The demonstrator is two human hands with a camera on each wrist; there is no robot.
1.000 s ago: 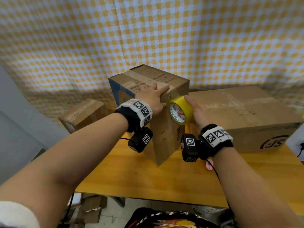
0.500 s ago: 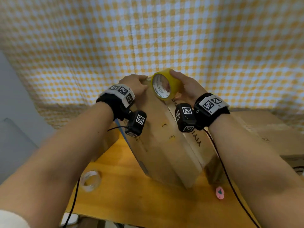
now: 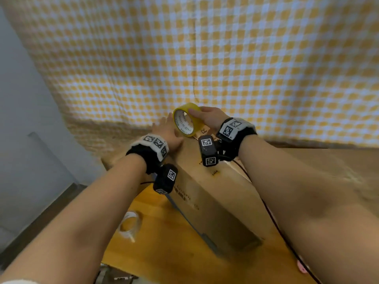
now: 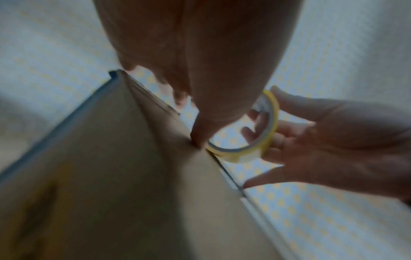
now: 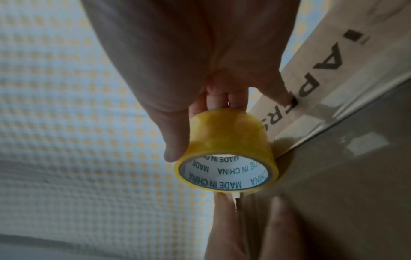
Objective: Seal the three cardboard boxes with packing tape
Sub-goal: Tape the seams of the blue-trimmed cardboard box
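A tall cardboard box point(image 3: 215, 197) stands on the wooden table point(image 3: 164, 247). My left hand point(image 3: 166, 130) lies flat on the box's top near the far edge, and its thumb point(image 4: 200, 139) presses the cardboard point(image 4: 111, 176). Just right of it, my right hand point(image 3: 203, 116) grips a yellow tape roll point(image 3: 187, 119) with the thumb outside and fingers through the core. The roll point(image 5: 227, 153) touches the box's top edge point(image 5: 344, 176). Shiny clear tape runs along that box face. The roll point(image 4: 251, 151) sits right next to my left thumb.
A clear tape roll point(image 3: 130, 223) lies on the table left of the box. A second, wide cardboard box point(image 3: 332, 160) sits blurred at the right. A small pink object point(image 3: 301, 267) lies at the table's front right. A yellow-checked curtain point(image 3: 205, 58) hangs close behind.
My right hand carried the yellow roll from the box's near side up over its top to the far edge. My left hand slid along the top and flattened.
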